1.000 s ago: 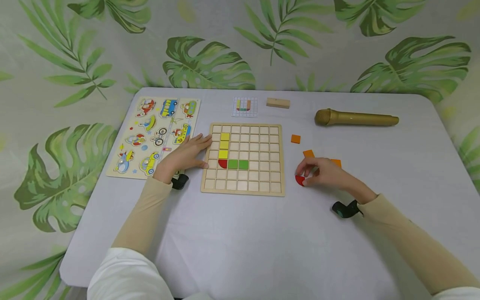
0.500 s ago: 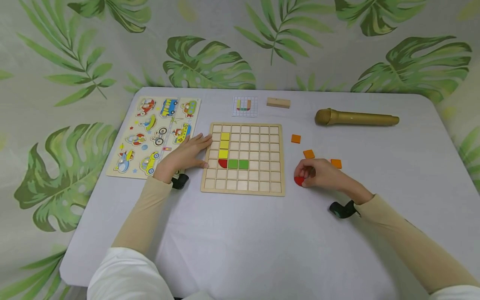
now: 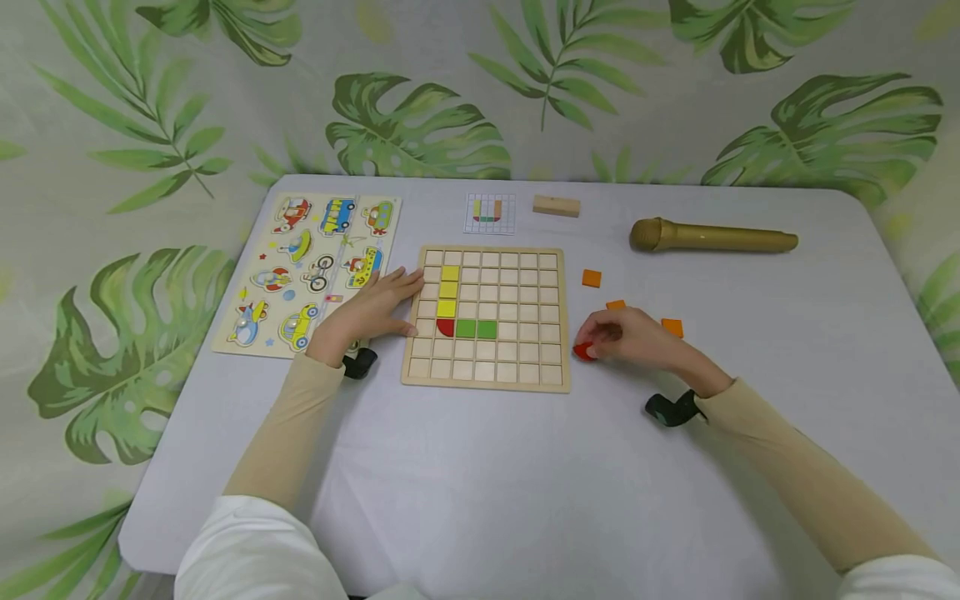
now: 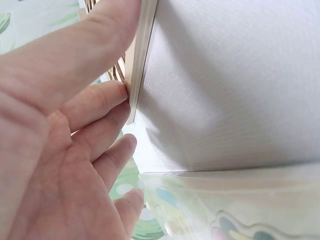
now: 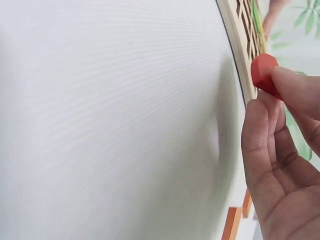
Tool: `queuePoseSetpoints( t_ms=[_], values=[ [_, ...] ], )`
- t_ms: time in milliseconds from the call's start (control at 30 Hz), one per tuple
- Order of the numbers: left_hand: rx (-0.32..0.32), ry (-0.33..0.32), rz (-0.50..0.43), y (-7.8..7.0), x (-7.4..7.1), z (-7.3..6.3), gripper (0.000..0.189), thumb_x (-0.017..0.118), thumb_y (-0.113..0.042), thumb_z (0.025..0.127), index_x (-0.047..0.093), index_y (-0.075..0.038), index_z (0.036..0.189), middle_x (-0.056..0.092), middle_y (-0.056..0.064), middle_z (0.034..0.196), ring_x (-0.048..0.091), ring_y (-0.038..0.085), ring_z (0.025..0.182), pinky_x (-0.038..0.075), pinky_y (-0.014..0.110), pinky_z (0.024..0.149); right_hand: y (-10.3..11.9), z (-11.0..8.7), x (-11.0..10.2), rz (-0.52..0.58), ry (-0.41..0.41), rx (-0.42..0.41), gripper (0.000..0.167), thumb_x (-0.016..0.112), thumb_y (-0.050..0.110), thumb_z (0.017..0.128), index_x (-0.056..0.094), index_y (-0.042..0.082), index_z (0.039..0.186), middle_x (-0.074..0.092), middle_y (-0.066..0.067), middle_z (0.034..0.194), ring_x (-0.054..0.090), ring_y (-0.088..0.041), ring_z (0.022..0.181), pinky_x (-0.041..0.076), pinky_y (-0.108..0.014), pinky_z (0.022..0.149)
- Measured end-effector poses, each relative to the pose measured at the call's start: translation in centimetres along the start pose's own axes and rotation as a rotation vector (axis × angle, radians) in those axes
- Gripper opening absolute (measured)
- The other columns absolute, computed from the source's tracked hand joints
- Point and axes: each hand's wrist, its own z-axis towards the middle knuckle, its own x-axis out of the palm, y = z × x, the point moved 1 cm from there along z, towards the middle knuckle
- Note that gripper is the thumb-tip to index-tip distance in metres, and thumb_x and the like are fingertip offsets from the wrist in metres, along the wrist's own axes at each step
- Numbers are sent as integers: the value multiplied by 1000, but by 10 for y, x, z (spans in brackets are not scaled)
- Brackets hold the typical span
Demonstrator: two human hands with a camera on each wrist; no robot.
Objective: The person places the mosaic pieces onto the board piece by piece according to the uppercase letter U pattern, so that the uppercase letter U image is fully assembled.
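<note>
A wooden grid board (image 3: 517, 350) lies mid-table. On it, several yellow square tiles (image 3: 447, 289) form a column, with a red rounded tile (image 3: 446, 327) below them and two green square tiles (image 3: 476, 329) beside that. My left hand (image 3: 375, 308) rests at the board's left edge; its fairly straight fingers touch the rim (image 4: 142, 55) in the left wrist view. Just right of the board, my right hand (image 3: 630, 337) pinches a red rounded tile (image 5: 264, 72) between thumb and fingers. The right fingertips partly hide this tile (image 3: 584, 351) in the head view.
Orange square tiles (image 3: 592, 277) lie right of the board, one partly behind the right hand. A pattern card (image 3: 490, 213), a wooden block (image 3: 557, 206) and a gold microphone (image 3: 712, 237) are along the back. A vehicle picture puzzle (image 3: 262, 329) lies at the left.
The right hand has moved left toward the board, taking the red tile from its spot on the table. The left hand and the board have stayed where they were.
</note>
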Motion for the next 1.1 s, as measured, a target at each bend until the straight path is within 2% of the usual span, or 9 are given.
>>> queuePoseSetpoints(
  t_ms=[300,433,567,867,1100],
  values=[
    [-4,0,0,-1,0,-1,87,76,-28,81,29,0,149,18,11,157,7,34,144,-3,54,114,14,27,5,106,3,-86,13,60,-3,90,67,0,101,64,-11,100,59,-25,81,53,-29,68],
    [-3,-1,2,-1,0,-1,87,76,-28,80,29,1,149,18,11,157,7,34,144,-3,54,114,22,40,10,126,0,-113,14,61,-3,90,67,0,103,63,-12,105,57,-24,87,51,-28,75],
    [-3,0,4,0,0,-1,87,76,-27,81,29,1,149,18,11,157,7,34,144,-3,53,114,31,53,19,97,-6,-137,17,62,-5,88,68,1,102,63,-10,103,54,-23,86,47,-27,75],
    [-10,1,4,-1,0,-1,87,75,-28,81,29,0,149,18,10,157,7,33,144,-3,53,114,46,81,38,20,-1,-93,12,68,-3,82,65,5,91,62,-6,86,56,-20,76,48,-29,69],
    [-4,1,7,0,0,-1,87,75,-28,82,28,1,149,17,11,157,6,34,144,-3,54,114,51,92,46,-82,-25,-127,7,67,-1,83,67,6,85,63,-1,76,56,-17,72,47,-29,66]
  ],
)
